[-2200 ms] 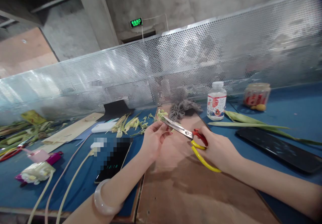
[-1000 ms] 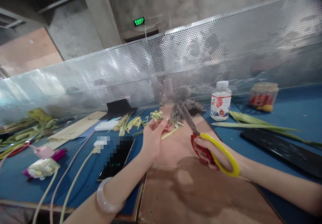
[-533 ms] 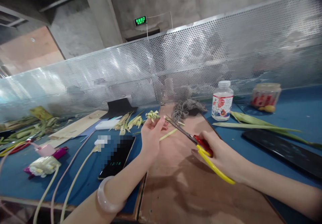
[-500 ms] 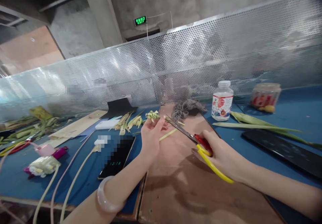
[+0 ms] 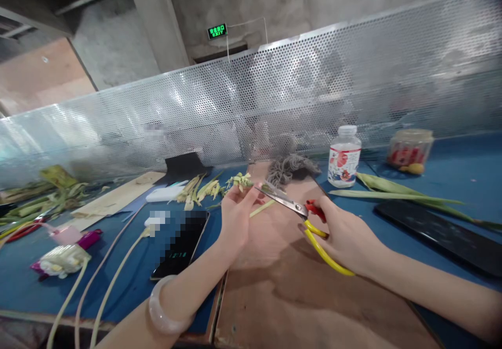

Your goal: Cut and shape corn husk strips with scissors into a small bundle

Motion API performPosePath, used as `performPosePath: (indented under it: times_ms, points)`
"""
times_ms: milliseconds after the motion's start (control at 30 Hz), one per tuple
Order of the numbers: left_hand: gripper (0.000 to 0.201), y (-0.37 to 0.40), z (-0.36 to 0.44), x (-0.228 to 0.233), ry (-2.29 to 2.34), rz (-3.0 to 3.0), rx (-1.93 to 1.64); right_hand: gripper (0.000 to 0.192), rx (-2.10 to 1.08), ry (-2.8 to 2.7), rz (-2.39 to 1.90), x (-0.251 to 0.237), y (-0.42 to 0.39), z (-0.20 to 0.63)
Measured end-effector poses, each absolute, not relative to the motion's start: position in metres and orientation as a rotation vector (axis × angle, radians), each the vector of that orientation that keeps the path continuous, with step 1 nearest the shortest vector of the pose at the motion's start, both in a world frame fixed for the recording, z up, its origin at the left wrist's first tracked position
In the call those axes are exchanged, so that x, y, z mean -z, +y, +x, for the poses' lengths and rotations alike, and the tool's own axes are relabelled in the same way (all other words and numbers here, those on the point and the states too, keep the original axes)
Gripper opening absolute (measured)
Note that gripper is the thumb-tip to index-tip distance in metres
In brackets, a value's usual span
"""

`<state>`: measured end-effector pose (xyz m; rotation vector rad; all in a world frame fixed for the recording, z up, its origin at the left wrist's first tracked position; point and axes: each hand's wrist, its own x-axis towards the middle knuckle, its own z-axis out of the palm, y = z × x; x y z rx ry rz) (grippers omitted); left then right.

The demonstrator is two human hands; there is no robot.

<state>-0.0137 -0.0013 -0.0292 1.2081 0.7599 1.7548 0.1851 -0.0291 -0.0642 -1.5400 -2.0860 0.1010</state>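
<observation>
My left hand (image 5: pixel 237 210) is closed around a small pale green-and-white leafy piece (image 5: pixel 242 180), which looks like a woven or bunched husk flower. Its frilled head pokes out above the fingers. Scissors (image 5: pixel 288 202) with red and yellow handles are gripped in my right hand (image 5: pixel 339 228). Their blade tips reach to my left fingertips, close to the piece; whether they touch it I cannot tell. Beneath the hands a pale green strip (image 5: pixel 262 209) lies on the brown board (image 5: pixel 274 265). Behind the blades is a tangle of grey yarn (image 5: pixel 292 168).
A labelled white-capped bottle (image 5: pixel 344 158), a clear jar (image 5: pixel 411 150), green leaves (image 5: pixel 392 194) and a black phone-like slab (image 5: pixel 435 234) lie right. Left are a phone (image 5: pixel 182 247), cables, a charger block (image 5: pixel 65 259), cut husk pieces (image 5: pixel 200 189) and paper. A perforated metal screen (image 5: pixel 196 103) stands behind.
The scissors have shifted slightly left and turned a little flatter, their tips now nearer the left fingertips. My left hand keeps its hold. The view has moved slightly.
</observation>
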Motion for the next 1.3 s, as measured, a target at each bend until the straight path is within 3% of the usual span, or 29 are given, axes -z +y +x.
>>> performPosePath:
  times_ms: [1300]
  points:
    - [0.011,-0.0038,-0.0138,0.029,0.751,1.297,-1.695,0.026,-0.011,-2.096,-1.562,0.0677,-0.0282,0.1833]
